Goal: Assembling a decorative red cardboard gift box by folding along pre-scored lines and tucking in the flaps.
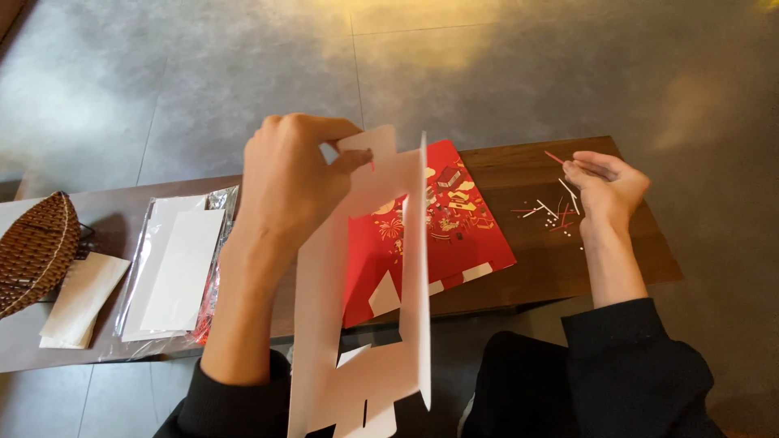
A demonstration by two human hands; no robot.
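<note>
Pinching a punched white card frame (361,324), the left hand (292,182) lifts it; the right hand (604,182) nips a red sliver (554,156) above scraps (552,215) near the bench's right edge.

the white die-cut card sheet (357,324) hangs upright from a pinch at its top tab, folded along a long crease, with large rectangular windows cut through it and notched tabs at the bottom. the thin red paper strip (555,156) juts out leftward from the other fingertips.

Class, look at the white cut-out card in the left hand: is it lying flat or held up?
Held up: the left hand pinches the white cut-out card above the table.
</note>
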